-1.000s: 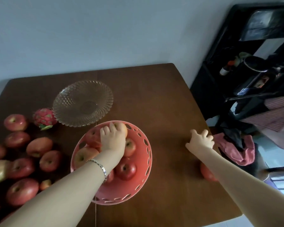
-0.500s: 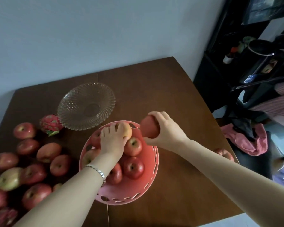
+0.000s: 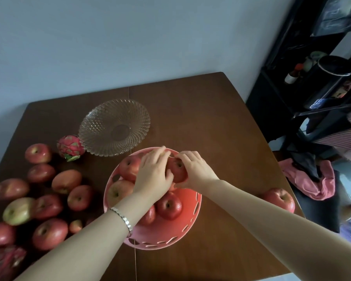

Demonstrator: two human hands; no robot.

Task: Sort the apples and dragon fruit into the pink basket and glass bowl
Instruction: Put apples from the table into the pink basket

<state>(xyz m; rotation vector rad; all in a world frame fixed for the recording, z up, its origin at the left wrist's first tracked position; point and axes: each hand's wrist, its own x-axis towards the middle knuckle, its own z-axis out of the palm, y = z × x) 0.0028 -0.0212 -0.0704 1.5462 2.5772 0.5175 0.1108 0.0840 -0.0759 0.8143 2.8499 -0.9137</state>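
Here, in the head view, I see both hands meeting over the pink basket (image 3: 187, 230), which sits low and centre in the frame on the dark brown table (image 3: 211, 122). The basket is a coral-pink plastic bowl with slotted cut-outs round its wall, and it holds several red apples.

My right hand (image 3: 195, 169) is curled around one red apple (image 3: 177, 168) at the far side of the basket, fingers over the top and thumb beneath, so it has that fruit in a closed grasp. My left hand (image 3: 153, 175), with a silver bracelet (image 3: 123, 219) on the wrist, lies palm-down with fingers spread across the apples; its thumb touches the same apple, but I cannot tell whether it grips anything underneath.

Inside the basket a glossy red apple (image 3: 169, 205) shows just below the hands, and another, paler and yellow-blushed (image 3: 118, 191), lies against the left wall.

The glass bowl (image 3: 114, 126) stands above and left of the basket; it is a shallow, clear dish with a diamond-cut pattern. A dragon fruit (image 3: 70, 148), magenta with green-tipped scales, sits just beside its lower left rim.

A cluster of loose apples (image 3: 49, 191) fills the lower left of the frame, mostly red, one yellow-green. A single apple (image 3: 280, 199) rests near the right edge of the table.
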